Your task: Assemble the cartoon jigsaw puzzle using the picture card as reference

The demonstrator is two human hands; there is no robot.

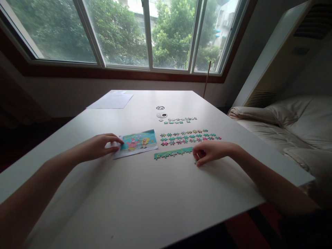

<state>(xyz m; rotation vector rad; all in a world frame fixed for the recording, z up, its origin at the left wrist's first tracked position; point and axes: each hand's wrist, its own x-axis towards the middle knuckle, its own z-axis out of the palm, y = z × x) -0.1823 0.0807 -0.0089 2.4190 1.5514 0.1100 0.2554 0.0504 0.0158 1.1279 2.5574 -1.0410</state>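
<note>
My left hand (105, 147) has the left edge of a printed cartoon picture sheet (140, 143) between thumb and fingers. The sheet lies on the white table and shows a pink starfish and a yellow sponge figure. My right hand (207, 152) is closed in a pinch on a small green puzzle piece (195, 162), mostly hidden by the fingertips. It is at the right end of a joined green strip of puzzle pieces (172, 153); whether piece and strip touch I cannot tell. Behind the strip, loose coloured puzzle pieces (178, 141) lie in rows.
Farther back are paler pieces (177, 122) in two short rows and two round openings (162, 115) in the white table (129, 200). White papers (111, 100) lie at the far left. A leather sofa (293, 121) stands to the right, and windows (124, 34) are ahead.
</note>
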